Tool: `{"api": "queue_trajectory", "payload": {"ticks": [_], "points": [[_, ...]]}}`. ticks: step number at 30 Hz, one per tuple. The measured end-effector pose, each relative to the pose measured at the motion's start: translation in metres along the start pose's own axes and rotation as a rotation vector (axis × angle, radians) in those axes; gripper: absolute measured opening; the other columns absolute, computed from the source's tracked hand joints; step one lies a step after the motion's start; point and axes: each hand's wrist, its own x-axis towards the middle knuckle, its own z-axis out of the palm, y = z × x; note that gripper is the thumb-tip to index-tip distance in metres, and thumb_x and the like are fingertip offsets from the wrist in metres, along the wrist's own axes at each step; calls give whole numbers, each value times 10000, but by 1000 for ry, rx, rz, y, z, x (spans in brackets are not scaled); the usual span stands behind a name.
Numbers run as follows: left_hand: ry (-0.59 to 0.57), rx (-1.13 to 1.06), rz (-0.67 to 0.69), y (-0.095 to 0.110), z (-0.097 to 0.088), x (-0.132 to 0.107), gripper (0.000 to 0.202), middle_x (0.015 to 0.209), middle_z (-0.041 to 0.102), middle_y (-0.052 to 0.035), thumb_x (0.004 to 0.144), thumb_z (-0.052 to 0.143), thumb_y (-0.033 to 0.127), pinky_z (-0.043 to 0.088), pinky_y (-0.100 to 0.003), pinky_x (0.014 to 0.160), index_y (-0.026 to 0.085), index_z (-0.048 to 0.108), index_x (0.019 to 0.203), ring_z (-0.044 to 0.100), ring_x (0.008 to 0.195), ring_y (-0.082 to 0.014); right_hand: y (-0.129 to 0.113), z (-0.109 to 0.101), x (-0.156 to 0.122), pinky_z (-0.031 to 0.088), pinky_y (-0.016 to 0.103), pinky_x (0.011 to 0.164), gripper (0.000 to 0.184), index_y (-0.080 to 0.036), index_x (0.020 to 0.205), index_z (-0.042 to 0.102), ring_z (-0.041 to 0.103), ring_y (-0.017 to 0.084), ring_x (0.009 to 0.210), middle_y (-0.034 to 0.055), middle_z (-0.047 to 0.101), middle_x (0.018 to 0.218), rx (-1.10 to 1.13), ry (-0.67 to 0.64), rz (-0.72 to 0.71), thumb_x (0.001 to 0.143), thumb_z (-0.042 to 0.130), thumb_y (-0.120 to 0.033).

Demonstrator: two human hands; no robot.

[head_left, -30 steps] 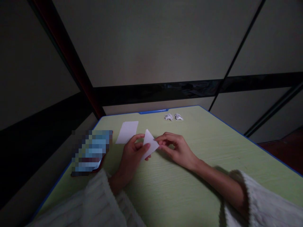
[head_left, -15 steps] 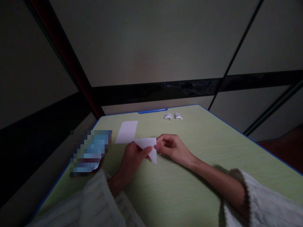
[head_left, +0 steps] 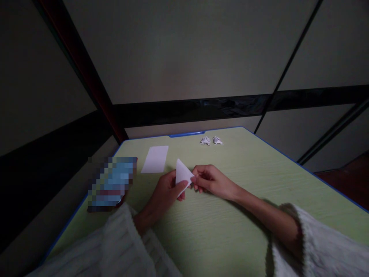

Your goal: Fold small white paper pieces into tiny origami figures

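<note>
Between my hands, a little above the table, is a piece of white paper folded into a triangle, one point up and one toward the right. My left hand pinches its lower left part, thumb on top and fingers behind. The right corner is gripped between the thumb and fingers of my right hand. My left fingers are partly hidden behind the paper. A flat white sheet of paper lies beyond my left hand.
Two small folded white paper figures sit near the far edge of the light green table. On the left lies a pixelated flat device with a reddish edge. Pale panels with a dark band stand behind the table.
The folded paper has turned in my hands: its flat edge was at the top and a point hung down, and now a point faces up. Both hands stay close to where they were.
</note>
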Motion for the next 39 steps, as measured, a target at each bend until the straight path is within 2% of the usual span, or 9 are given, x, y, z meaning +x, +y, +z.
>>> {"api": "queue_trajectory", "payload": {"ticks": [5, 10, 15, 23, 30, 34, 39], "points": [[-32, 118, -44, 0, -2, 1, 98, 376, 459, 59, 625, 486, 181, 311, -174, 362, 122, 498, 548, 400, 340, -56, 4, -3, -1, 315, 158, 423, 174, -116, 634, 434, 400, 39, 442, -23, 448, 537, -101, -80, 23, 756, 419, -240], [-64, 104, -82, 2, -4, 1, 133, 438, 507, 35, 626, 499, 212, 382, -193, 430, 114, 520, 539, 466, 405, -71, 2, -7, -1, 320, 155, 454, 158, -112, 643, 436, 415, 42, 495, -14, 446, 583, -154, -190, -6, 772, 376, -178], [-95, 94, -143, 3, -3, 2, 99, 529, 584, -1, 600, 525, 199, 426, -217, 496, 108, 560, 611, 557, 506, -114, -3, -8, -2, 307, 154, 442, 147, -114, 620, 436, 384, 45, 475, -32, 410, 526, -275, -176, -12, 755, 382, -137], [-92, 134, -146, 3, -3, 2, 104, 497, 588, 0, 596, 521, 206, 431, -217, 480, 114, 568, 582, 559, 478, -117, 1, -10, -3, 363, 167, 504, 115, -114, 674, 449, 423, 51, 528, -9, 457, 609, -216, -260, -28, 754, 366, -115], [-79, 167, -146, 1, -3, 3, 108, 469, 576, -3, 592, 517, 204, 427, -217, 465, 118, 554, 540, 552, 457, -119, -1, -9, -4, 341, 153, 469, 122, -117, 677, 454, 411, 49, 505, -19, 441, 581, -325, -234, -46, 758, 362, -125], [-84, 189, -118, 0, -4, 2, 126, 500, 589, -8, 606, 505, 218, 429, -220, 479, 115, 567, 569, 554, 479, -124, -4, -8, -4, 312, 146, 465, 140, -116, 669, 469, 384, 46, 497, -27, 429, 558, -448, -223, -102, 755, 359, -112], [-152, 187, -74, -2, -7, 2, 147, 484, 579, 3, 625, 490, 210, 424, -205, 494, 120, 567, 538, 549, 487, -115, -6, -8, -5, 276, 153, 461, 149, -122, 648, 473, 338, 46, 482, -39, 387, 534, -596, -221, -212, 747, 363, -108]]}}
